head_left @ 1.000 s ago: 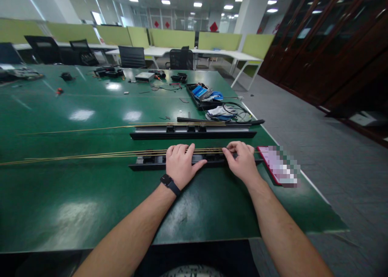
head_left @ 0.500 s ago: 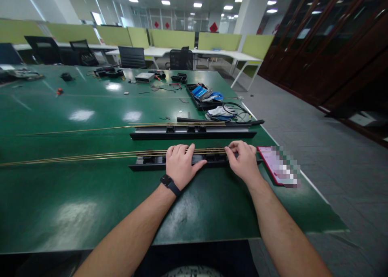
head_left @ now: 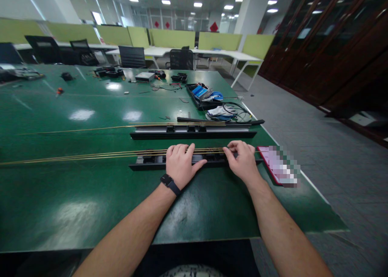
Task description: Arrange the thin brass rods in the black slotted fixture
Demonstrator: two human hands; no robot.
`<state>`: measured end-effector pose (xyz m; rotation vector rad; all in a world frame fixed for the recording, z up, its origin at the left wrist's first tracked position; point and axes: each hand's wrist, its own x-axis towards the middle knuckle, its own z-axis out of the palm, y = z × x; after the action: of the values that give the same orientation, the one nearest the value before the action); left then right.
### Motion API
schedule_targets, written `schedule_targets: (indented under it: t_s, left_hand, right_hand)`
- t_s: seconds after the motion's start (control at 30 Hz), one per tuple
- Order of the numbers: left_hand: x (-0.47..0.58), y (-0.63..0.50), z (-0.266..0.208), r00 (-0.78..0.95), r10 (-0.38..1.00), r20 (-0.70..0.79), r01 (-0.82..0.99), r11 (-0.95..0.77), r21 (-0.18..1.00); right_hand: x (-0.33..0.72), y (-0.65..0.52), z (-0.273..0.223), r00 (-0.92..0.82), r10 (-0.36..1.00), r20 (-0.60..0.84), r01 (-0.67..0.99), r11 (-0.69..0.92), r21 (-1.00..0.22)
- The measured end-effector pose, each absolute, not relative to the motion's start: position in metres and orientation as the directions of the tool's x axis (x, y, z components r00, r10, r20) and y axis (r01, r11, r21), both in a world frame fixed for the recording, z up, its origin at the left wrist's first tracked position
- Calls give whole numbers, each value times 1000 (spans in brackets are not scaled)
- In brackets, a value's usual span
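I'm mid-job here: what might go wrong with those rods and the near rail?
The rods run far past the near rail's left end, so a bump out there might shift them. The right hand's grip looks like just a fingertip pinch, so they could slip. The phone lies close by the right hand and might get knocked.

Ceiling lights (head_left: 198, 5) shine above green partitions (head_left: 172, 38) and grey flooring (head_left: 291, 119).

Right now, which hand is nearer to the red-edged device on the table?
Right. The right hand is just left of the red-edged device; the left hand is farther left, over the near black rail.
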<state>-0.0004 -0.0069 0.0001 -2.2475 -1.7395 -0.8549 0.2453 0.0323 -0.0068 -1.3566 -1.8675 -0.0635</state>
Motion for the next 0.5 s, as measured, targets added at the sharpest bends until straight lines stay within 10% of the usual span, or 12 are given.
schedule_targets:
  t_s: [0.5]
  left_hand:
    - [-1, -7, -1, 149, 833, 534, 932, -299, 206]
  right_hand:
    - [246, 31, -6, -105, 776, 622, 829, 414, -376]
